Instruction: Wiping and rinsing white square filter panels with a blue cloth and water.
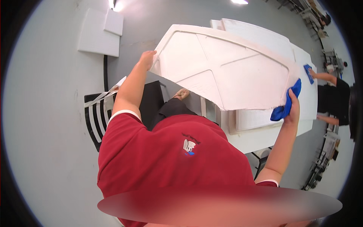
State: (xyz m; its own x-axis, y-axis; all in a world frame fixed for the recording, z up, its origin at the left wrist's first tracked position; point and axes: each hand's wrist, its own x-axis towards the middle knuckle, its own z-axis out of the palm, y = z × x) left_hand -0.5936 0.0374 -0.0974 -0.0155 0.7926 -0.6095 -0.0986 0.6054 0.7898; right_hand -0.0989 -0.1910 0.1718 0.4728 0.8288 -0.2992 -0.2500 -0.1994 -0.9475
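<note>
A large white moulded panel (210, 65) with raised ribs is held up, tilted, between my two hands. My left hand (148, 59) grips its left edge, with the fingers partly hidden behind it. At the panel's lower right corner, my right hand (293, 109) is closed on a blue cloth (289, 99), which lies against the panel's edge. Beneath and behind the panel, more white panels (258, 34) are stacked on a white table (263, 142).
Across the table stands a person in black (333, 100), one hand on another blue cloth (309, 74). A slatted black chair (95, 119) is at the left, near a black box-like object (151, 102). White boards (99, 37) lean by the wall. Cluttered benches line the far right.
</note>
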